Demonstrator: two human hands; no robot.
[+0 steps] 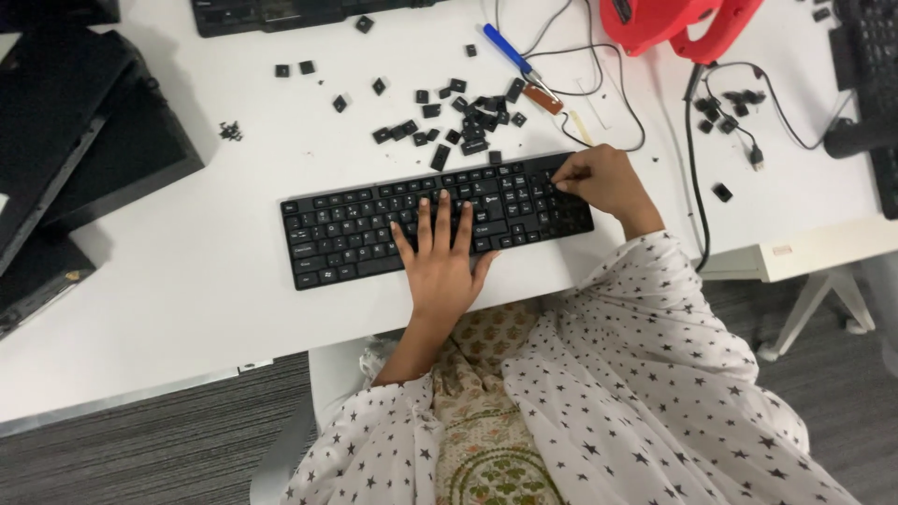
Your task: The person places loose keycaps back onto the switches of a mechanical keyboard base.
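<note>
Left hand lay flat, fingers spread, on the middle of the black keyboard, holding nothing. Keyboard's long axis ran roughly 9 to 3 o'clock across the white tabletop; right hand pinched at keys on its 3 o'clock end, contents not discernible. Loose keycaps lay scattered at 12 o'clock, nearer the right hand.

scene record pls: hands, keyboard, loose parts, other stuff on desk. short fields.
left hand: flat on the middle of the black keyboard, fingers spread
right hand: fingers pinched at the keyboard's top right corner; whether they hold a key, cannot tell
loose keycaps: scattered on the white desk behind the keyboard
blue screwdriver: beyond the keycaps
red tool: top edge, partly out of view
</note>
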